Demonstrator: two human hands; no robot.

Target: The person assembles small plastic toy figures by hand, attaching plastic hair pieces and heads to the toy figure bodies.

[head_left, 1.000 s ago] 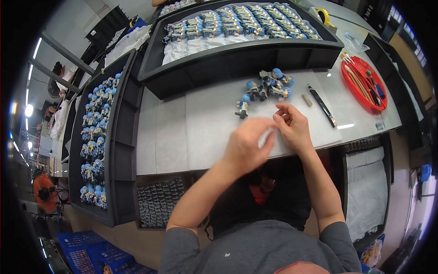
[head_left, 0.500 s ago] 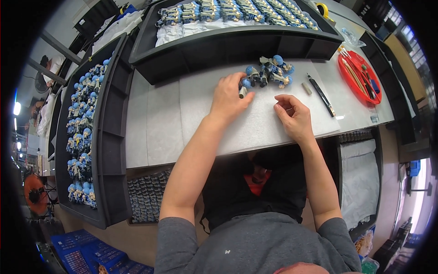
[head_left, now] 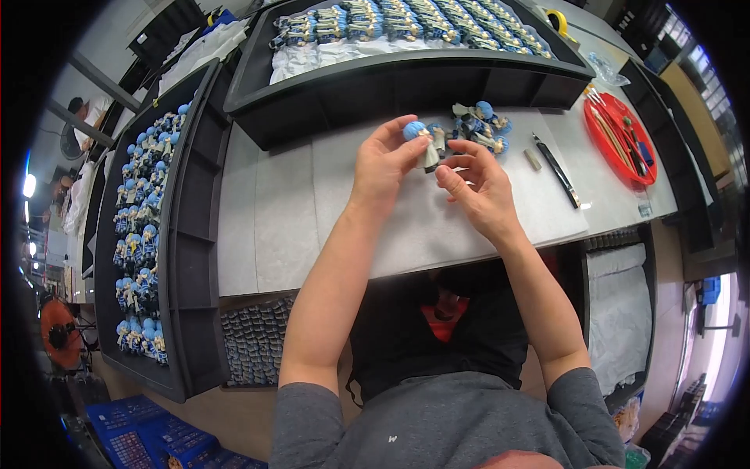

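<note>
Between the thumb and fingers of my left hand (head_left: pixel 380 168) is a small figurine (head_left: pixel 428 156) with a round blue head and a pale body. It is raised over the white sheet (head_left: pixel 406 227) on the table. My right hand (head_left: pixel 484 195) is close by on the figurine's right, fingers apart and bent, with nothing seen in them. Whether a fingertip touches the figurine I cannot tell. Just beyond my hands lies a loose group of similar figurines (head_left: pixel 483 123), partly hidden by my fingers.
A black crate (head_left: pixel 406 90) with rows of figurines stands at the far side. Another black crate (head_left: pixel 191 234) of them is on the left. To the right lie a black pen-like tool (head_left: pixel 556 170), a small grey stub (head_left: pixel 533 159) and a red tray (head_left: pixel 601 141) of brushes.
My left hand has lifted the figurine and turned it more upright. My right hand has moved left and up, close to it.
</note>
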